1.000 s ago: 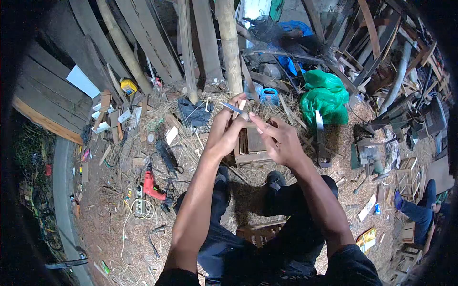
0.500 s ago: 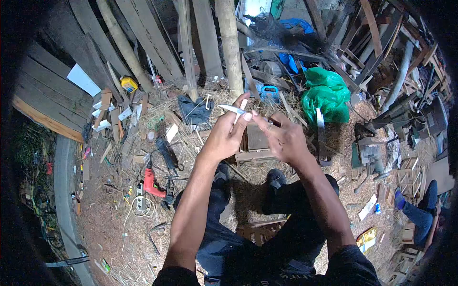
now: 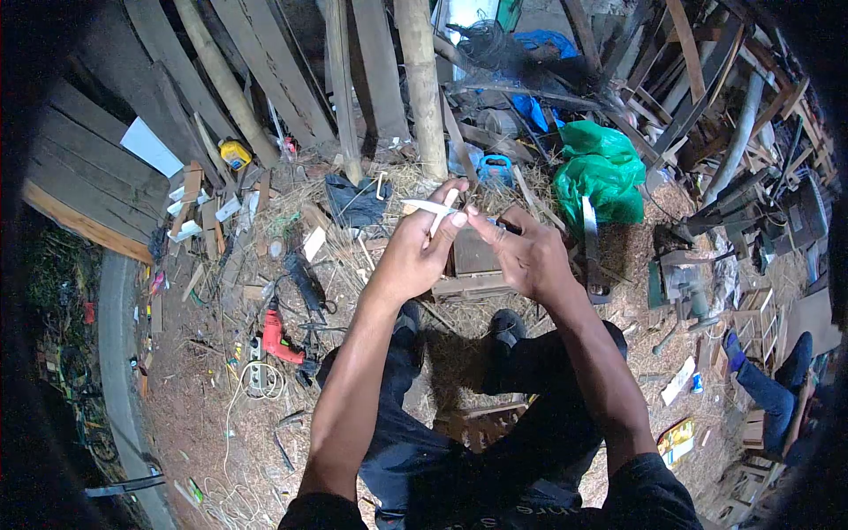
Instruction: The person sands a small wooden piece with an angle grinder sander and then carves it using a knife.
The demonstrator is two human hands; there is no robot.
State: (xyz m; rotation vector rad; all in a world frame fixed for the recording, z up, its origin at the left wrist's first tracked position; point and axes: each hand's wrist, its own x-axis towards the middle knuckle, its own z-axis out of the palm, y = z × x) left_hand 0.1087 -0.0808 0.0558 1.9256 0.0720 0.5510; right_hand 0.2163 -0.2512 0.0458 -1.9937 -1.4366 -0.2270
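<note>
My left hand (image 3: 413,252) is closed around a slim pale wooden stick (image 3: 449,200), pinching it between thumb and fingers. Across the stick lies a knife (image 3: 422,205), its bright pointed blade reaching to the left. My right hand (image 3: 532,258) grips the knife, its handle mostly hidden in the curled fingers, with the index finger stretched toward the left thumb. Both hands meet in front of me, above a wooden block (image 3: 475,254) on the ground between my feet.
A red power drill (image 3: 281,336) and a power strip (image 3: 258,378) with a loose cord lie left. A green plastic bag (image 3: 601,172) and a handsaw (image 3: 591,243) are at right. Planks lean behind. Another person's legs (image 3: 768,393) show at far right.
The whole view has shifted slightly left. Both hands stay close together, with the knife still crossing the stick and only a small shift of the blade.
</note>
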